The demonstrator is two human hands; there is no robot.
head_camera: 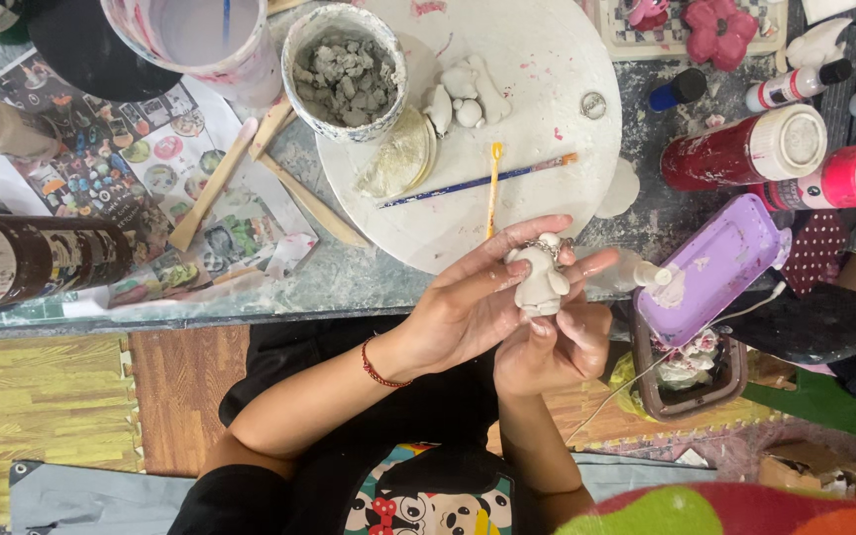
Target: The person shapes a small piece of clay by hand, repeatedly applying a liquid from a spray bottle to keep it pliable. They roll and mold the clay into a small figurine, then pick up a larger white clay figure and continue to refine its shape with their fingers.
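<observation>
A small white clay figure (539,277) with a metal ring at its top is held between both my hands just in front of the table edge. My left hand (468,297), with a red cord on its wrist, wraps the figure from the left, fingers stretched over it. My right hand (557,342) supports it from below and the right. On the round white board (547,89) beyond lie a blue-handled brush (478,183), an orange tool (493,188) and small white clay pieces (468,94).
A cup of grey clay lumps (345,69) and a white tub (200,40) stand at the back. Wooden modelling sticks (250,168) lie left. Paint bottles (745,149) and a purple tray (715,267) are on the right, brown bottles (32,263) on the left.
</observation>
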